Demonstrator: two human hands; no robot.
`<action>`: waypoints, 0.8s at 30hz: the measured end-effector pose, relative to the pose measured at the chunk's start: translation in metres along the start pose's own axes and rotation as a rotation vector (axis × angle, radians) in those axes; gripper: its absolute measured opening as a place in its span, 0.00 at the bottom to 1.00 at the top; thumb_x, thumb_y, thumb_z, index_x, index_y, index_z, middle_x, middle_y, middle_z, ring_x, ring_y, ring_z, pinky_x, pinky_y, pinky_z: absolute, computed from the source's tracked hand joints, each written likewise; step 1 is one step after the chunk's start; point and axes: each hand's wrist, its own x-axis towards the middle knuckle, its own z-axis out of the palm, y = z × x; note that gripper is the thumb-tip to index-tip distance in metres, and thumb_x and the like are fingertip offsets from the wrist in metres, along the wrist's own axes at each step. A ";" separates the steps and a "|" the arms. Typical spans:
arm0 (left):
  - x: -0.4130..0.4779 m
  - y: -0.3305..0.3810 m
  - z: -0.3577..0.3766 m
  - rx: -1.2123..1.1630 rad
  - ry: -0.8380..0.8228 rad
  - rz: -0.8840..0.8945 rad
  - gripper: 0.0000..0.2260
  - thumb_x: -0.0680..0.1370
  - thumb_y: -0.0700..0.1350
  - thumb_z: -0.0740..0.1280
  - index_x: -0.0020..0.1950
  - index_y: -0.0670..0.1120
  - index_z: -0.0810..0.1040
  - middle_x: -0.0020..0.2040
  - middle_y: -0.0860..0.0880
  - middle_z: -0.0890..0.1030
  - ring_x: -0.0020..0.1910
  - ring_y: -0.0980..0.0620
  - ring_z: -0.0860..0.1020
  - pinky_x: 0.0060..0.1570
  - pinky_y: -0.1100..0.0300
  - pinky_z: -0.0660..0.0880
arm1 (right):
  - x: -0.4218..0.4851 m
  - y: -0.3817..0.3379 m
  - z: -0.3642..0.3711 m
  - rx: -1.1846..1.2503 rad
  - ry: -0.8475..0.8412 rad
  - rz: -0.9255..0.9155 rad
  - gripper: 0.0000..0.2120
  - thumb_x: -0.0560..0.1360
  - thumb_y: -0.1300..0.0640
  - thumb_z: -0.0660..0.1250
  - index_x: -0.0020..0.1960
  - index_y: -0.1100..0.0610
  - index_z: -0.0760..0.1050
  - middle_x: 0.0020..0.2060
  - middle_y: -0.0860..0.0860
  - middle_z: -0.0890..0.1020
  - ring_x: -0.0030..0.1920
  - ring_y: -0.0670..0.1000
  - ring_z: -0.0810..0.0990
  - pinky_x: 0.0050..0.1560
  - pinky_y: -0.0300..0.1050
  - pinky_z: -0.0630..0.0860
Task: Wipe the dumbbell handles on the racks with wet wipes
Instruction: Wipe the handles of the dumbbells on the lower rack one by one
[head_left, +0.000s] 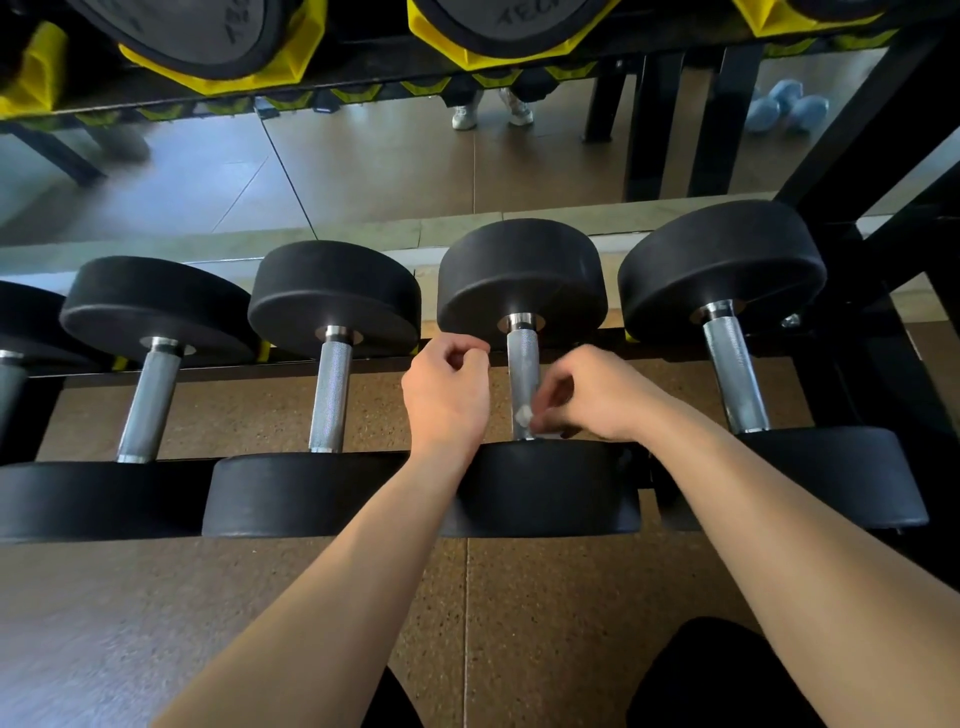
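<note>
Wiping underway: right grip pinches a wipe low on one handle; left grip curled, apparently empty; other handles to do.

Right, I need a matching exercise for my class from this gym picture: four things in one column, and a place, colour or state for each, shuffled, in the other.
Things:
1. left hand
2. right hand
3. wipe
4. cradles

Descriptions:
A. yellow, at the top of the view
B. pinching the wipe
C. fingers curled, just left of the handle
D. white, at the handle's near end

Pairs: 1-C, 2-B, 3-D, 4-A
</note>
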 end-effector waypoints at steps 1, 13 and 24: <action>0.000 0.000 0.000 0.003 0.000 -0.001 0.09 0.79 0.41 0.64 0.49 0.52 0.83 0.46 0.54 0.83 0.49 0.55 0.80 0.56 0.52 0.79 | 0.001 0.002 0.000 0.034 0.012 -0.003 0.06 0.72 0.49 0.77 0.44 0.47 0.81 0.43 0.42 0.82 0.46 0.43 0.80 0.44 0.40 0.73; 0.000 0.000 0.002 0.027 0.029 0.006 0.09 0.80 0.42 0.64 0.47 0.53 0.83 0.45 0.54 0.83 0.49 0.55 0.81 0.56 0.53 0.79 | 0.000 0.009 0.009 0.176 0.025 0.120 0.05 0.72 0.54 0.77 0.44 0.49 0.81 0.44 0.46 0.82 0.47 0.46 0.80 0.49 0.45 0.78; -0.004 0.008 0.001 0.116 0.053 0.052 0.09 0.80 0.42 0.64 0.47 0.54 0.81 0.42 0.58 0.81 0.46 0.59 0.79 0.45 0.65 0.73 | 0.005 0.008 0.012 0.326 0.154 0.155 0.04 0.74 0.56 0.75 0.44 0.50 0.80 0.44 0.44 0.80 0.47 0.43 0.78 0.45 0.41 0.72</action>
